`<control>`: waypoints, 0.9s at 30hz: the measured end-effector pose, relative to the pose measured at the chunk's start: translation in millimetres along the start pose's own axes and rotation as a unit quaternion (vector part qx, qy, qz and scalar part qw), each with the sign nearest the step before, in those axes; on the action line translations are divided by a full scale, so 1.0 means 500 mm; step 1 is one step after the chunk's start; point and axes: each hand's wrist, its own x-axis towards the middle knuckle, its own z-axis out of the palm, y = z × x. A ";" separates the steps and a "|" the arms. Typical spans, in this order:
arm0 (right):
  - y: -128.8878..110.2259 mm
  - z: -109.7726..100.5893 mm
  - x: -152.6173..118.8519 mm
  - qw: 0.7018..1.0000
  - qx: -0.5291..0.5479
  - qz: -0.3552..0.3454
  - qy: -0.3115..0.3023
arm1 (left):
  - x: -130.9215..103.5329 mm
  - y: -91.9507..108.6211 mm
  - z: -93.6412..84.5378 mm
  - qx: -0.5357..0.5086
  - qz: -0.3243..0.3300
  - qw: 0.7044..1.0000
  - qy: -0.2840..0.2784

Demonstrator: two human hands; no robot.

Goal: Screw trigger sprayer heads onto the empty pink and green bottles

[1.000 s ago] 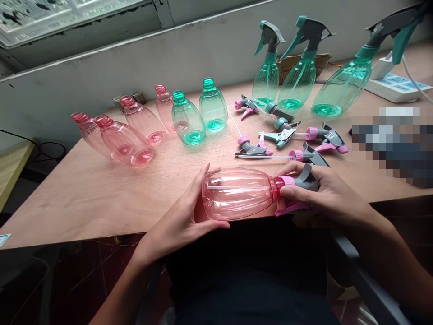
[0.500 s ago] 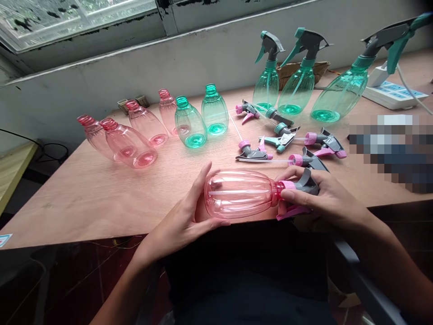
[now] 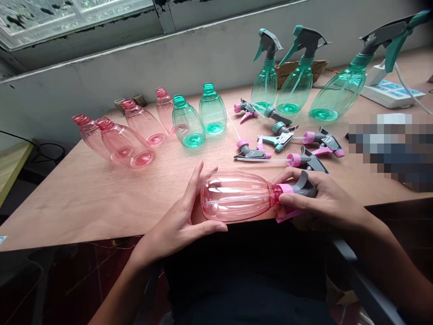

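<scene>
A pale wall (image 3: pixel 111 72) runs along the back edge of the wooden counter (image 3: pixel 84 198). Three tall green spray bottles (image 3: pixel 294 97) stand near that back edge, toward the right, with their gray and green tops on.

One pink bottle (image 3: pixel 237 187) is held on its side at the middle of the front edge. Its bottom points left, and a thin tube shows inside it. The left hand (image 3: pixel 179 221) is spread wide in a big curve around the bottom of this bottle, thumb below and fingers above. I cannot tell how firmly it touches. The right hand (image 3: pixel 324 194) is closed around the other end. Its thumb and fingers pinch the pink and gray spray top (image 3: pixel 287 188), which sits on the bottle's neck.

Four pink bottles with bare necks (image 3: pixel 127 146) stand near the back left corner. Two green bottles with bare necks (image 3: pixel 188 128) stand just beside them, along the back edge. A white power strip (image 3: pixel 389 94) lies to the right of the tall green ones.

Six loose spray tops (image 3: pixel 283 135), some pink and some green, lie between the tall green bottles and the front edge. A little sticker (image 3: pixel 2 239) is at the front left corner.
</scene>
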 end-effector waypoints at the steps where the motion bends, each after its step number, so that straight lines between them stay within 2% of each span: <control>1: 0.000 0.000 0.000 1.000 -0.002 -0.001 0.002 | 0.000 0.002 0.001 0.010 0.005 1.000 0.002; 10: 0.005 -0.005 0.000 1.000 -0.011 -0.013 -0.006 | 0.001 -0.008 0.001 0.069 0.039 0.997 -0.003; 18: -0.002 -0.001 -0.001 1.000 0.003 -0.009 -0.019 | -0.003 -0.018 -0.008 -0.005 0.021 0.999 -0.032; 27: 0.005 -0.006 -0.004 0.999 -0.023 -0.023 -0.016 | -0.005 -0.008 -0.006 -0.026 -0.009 1.000 -0.009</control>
